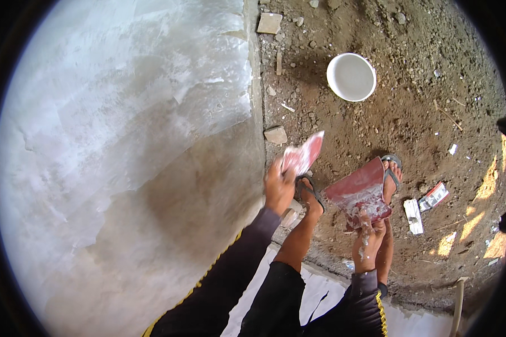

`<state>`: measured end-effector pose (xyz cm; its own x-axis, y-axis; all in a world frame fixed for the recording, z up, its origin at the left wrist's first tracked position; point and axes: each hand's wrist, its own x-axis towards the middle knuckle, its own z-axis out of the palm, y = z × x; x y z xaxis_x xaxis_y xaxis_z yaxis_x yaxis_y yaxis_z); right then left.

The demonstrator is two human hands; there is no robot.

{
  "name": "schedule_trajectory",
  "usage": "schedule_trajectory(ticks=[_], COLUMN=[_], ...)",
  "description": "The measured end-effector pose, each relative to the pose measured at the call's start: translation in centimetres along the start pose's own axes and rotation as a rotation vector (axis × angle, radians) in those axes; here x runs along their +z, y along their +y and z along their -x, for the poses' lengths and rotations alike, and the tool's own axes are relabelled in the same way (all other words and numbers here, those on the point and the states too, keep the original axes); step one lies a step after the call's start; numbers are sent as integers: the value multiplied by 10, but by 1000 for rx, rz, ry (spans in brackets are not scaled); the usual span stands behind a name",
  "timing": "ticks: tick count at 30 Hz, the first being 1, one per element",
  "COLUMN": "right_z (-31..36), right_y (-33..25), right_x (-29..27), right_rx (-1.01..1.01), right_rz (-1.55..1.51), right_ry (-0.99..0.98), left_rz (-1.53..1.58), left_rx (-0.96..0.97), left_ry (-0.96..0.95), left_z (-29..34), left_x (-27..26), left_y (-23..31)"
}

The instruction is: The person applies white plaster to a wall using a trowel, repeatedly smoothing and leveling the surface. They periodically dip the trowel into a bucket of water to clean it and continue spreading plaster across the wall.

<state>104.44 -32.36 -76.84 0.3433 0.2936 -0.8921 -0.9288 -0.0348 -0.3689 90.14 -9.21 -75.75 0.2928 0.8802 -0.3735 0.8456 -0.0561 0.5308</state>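
Note:
My left hand is closed around a flat red scraper, whose face is smeared with white putty; both look slightly blurred. To its right, my right hand grips the near end of a wider red sheet-like plate. Wet white putty lies on the near part of that plate, and some clings to my right fingers. On my left rises a plastered surface, coated whitish at the far part and bare grey-brown lower down. The two red tools are apart from each other and from the surface.
A round white bucket with pale grey contents stands on the rough dirt ground. Broken tile pieces lie along the wall's foot. My sandalled feet are below my hands, near a torn packet. A pale pipe is at lower right.

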Motion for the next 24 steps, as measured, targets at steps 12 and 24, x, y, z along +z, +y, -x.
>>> schedule_trajectory(ticks=[12,24], right_z=[-138,-134], right_y=[74,102], right_x=[266,504], right_rx=[-290,-1088], right_rz=[410,577], right_ry=[-506,-618], left_rz=[27,384], left_rx=[-480,-630], left_ry=[50,-29], left_z=[192,202], left_x=[-63,-105], left_y=[-122,-187])
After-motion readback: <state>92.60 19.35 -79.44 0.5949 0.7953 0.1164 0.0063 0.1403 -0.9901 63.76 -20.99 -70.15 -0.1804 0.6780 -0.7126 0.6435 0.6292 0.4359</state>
